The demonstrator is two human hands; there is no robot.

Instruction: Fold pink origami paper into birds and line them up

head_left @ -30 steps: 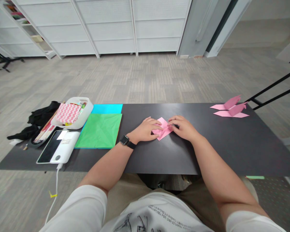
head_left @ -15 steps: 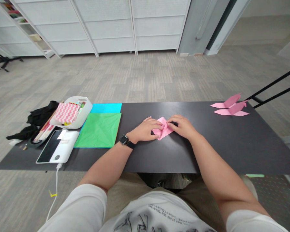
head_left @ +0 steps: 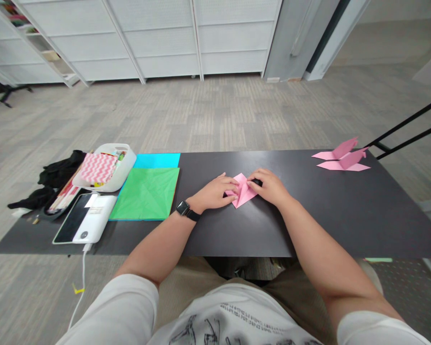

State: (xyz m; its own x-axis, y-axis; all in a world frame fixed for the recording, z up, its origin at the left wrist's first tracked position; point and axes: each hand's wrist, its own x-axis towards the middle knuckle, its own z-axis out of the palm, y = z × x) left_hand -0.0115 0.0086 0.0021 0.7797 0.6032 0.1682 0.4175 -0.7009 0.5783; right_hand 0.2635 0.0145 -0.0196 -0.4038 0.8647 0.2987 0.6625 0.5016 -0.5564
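Note:
A small piece of pink origami paper (head_left: pixel 241 197), folded into a diamond with a crease down its middle, lies on the dark table between my hands. My left hand (head_left: pixel 218 192), with a black watch on its wrist, holds the paper's left side, fingers over it and thumb near the lower edge. On the right side, my right hand (head_left: pixel 267 186) pinches the paper with thumb and fingertips. A dark patch shows under its curled fingers; I cannot tell what it is. The paper's outer corners are partly hidden by the fingers.
Two folded pink paper birds (head_left: pixel 348 160) stand at the far right of the table (head_left: pixel 330 215). To the left lie green paper sheets (head_left: pixel 147 194) over blue ones, a white basket (head_left: pixel 124 175), a white power bank (head_left: pixel 95 218) with a cable, and black cloth (head_left: pixel 62 167).
My left thumb has shifted slightly up on the paper, and more of the middle crease shows. My right hand has hardly moved.

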